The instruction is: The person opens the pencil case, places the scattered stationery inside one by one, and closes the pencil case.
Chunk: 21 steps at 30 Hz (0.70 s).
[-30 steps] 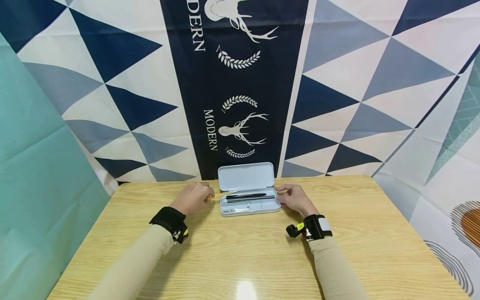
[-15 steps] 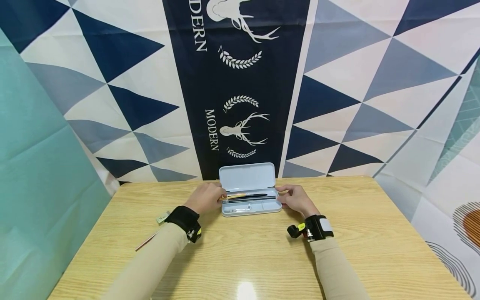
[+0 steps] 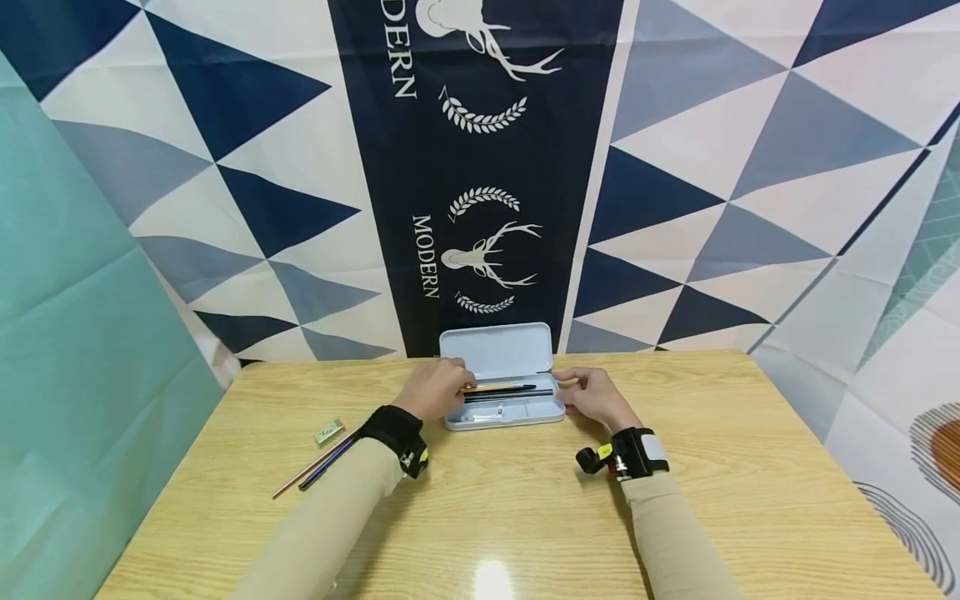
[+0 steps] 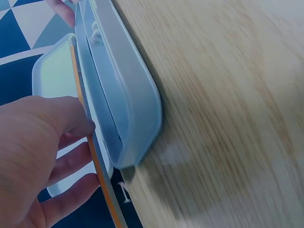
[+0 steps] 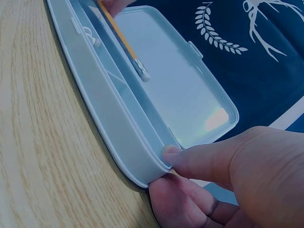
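An orange-yellow pencil (image 4: 99,159) with a metal-banded eraser end is pinched between the thumb and fingers of my left hand (image 3: 437,388). It lies lengthwise along a light-blue pencil case (image 5: 107,107), over its back part. The case's lid (image 3: 497,348) stands raised at the back. My right hand (image 3: 590,397) grips the case's right end, thumb on the inner rim and fingers outside low at the corner. Dark pencils (image 3: 510,395) lie in the long compartment in the head view. A small white piece (image 5: 92,39) sits in the front compartment.
Left of the case, a small wrapped block (image 3: 329,432) lies on the wooden table (image 3: 480,500). Beside it are a reddish stick (image 3: 307,470) and a dark-blue stick (image 3: 327,465), partly behind my left wrist. A patterned cloth (image 3: 495,167) hangs right behind the table.
My left hand has moved right with the pencil, from beside the case to over its left end. The block and sticks have come out from behind the left arm. The right hand stays put.
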### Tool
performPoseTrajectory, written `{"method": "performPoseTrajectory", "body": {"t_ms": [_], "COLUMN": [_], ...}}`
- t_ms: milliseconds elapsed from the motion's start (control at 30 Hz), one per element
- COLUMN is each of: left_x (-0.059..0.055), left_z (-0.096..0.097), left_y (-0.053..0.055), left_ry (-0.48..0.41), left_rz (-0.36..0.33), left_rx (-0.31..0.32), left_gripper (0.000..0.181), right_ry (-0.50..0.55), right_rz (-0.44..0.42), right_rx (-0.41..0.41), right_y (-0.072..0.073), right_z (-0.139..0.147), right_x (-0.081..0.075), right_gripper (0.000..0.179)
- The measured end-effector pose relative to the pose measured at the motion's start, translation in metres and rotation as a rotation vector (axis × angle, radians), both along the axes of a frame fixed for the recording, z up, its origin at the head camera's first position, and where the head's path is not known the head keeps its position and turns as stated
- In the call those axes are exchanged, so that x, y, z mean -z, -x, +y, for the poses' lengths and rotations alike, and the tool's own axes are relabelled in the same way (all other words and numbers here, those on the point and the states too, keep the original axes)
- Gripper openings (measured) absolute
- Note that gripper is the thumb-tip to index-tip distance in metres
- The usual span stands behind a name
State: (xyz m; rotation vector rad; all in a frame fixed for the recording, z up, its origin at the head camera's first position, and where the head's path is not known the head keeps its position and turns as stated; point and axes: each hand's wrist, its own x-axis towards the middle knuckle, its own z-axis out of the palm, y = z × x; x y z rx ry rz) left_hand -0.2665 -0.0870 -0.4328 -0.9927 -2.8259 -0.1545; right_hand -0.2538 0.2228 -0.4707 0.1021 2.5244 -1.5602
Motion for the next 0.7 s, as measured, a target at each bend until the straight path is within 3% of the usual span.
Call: {"method": "performPoseTrajectory", "body": {"t_ms": [267, 700], "left_x": [0.001, 0.008], "left_z": [0.017, 0.044], "left_y": [0.001, -0.001], "left_ry": [-0.054, -0.05], "left_rz": [0.081, 0.058], "left_rx": [0.043, 0.012], "left_gripper": [0.026, 0.031], "right_ry": [0.0, -0.01], "right_rz": [0.006, -0.011], "right_rx": [-0.012, 0.006], "right_y": [0.0, 0.0], "right_z": [0.001, 0.0], "right_x": [-0.002, -0.003], "right_gripper": [0.047, 0.047]}}
